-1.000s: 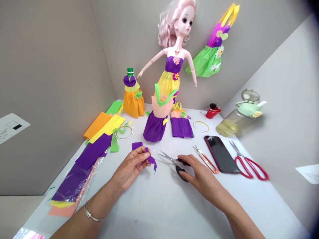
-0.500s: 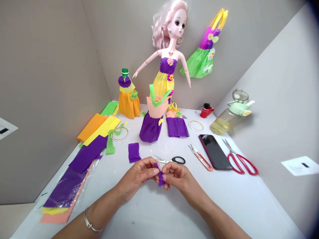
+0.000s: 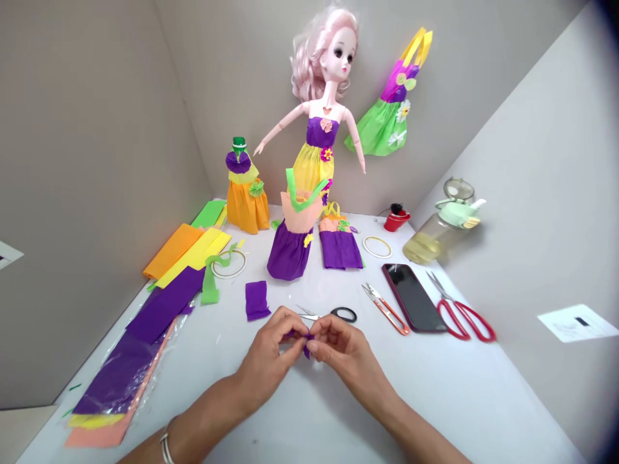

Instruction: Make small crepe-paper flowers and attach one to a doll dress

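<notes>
My left hand and my right hand meet over the white table, both pinching one small scrap of purple crepe paper between their fingertips. Most of the scrap is hidden by my fingers. Just behind my hands lie black-handled scissors. A loose purple paper square lies to the left of them.
A pink-haired doll in a paper dress stands at the back among paper dresses. Crepe paper sheets lie along the left edge. Orange thread snips, a phone, red scissors and an oil bottle lie right.
My right hand let go of the black scissors and came to the purple scrap in my left hand. Both hands now pinch it closer together. The view dropped slightly.
</notes>
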{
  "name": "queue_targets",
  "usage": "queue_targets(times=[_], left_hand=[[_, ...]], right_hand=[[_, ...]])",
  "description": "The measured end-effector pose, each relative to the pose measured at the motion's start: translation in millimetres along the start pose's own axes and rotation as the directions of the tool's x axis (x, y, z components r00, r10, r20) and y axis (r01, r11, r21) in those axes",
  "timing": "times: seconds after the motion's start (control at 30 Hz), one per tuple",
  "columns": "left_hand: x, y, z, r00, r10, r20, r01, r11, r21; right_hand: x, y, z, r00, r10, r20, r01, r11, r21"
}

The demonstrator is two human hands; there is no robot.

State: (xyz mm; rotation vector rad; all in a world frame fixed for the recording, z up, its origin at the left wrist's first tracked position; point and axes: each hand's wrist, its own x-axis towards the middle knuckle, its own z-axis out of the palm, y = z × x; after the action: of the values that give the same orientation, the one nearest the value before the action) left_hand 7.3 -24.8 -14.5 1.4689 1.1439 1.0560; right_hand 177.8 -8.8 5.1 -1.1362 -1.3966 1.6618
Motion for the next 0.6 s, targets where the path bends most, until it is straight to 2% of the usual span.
queue_targets(times=[0.1, 0.23, 0.4, 0.5, 0.6], left_hand=[[-3.6, -3.0, 4.0, 0.995, 0.094, 0.027, -0.096, 0.988, 0.119], [-4.2, -3.9, 6.0, 0.993, 0.116, 0.021, -0.117, 0.986, 0.116], [-2.7, -0.5, 4.8, 0.999, 0.028, 0.036, -0.025, 0.996, -0.086], [-2.0, 0.8, 2.7, 0.999, -0.024, 0.046, 0.034, 0.971, -0.235], [-1.3, 2.2, 0.2, 0.99, -0.119, 0.07, 0.135, 0.939, -0.315]], right_hand=[[1.0, 10.3, 2.9, 0.997, -0.049, -0.055, 0.042, 0.991, -0.124], [3.0, 15.5, 2.0, 0.992, -0.107, -0.06, 0.097, 0.984, -0.147], [5.1, 7.5, -2.2, 0.991, -0.108, -0.078, 0.099, 0.989, -0.106], [6.6, 4.8, -3.7, 0.991, -0.097, -0.09, 0.089, 0.992, -0.085], [7.7, 5.3, -3.6, 0.99, -0.087, -0.11, 0.081, 0.995, -0.056]])
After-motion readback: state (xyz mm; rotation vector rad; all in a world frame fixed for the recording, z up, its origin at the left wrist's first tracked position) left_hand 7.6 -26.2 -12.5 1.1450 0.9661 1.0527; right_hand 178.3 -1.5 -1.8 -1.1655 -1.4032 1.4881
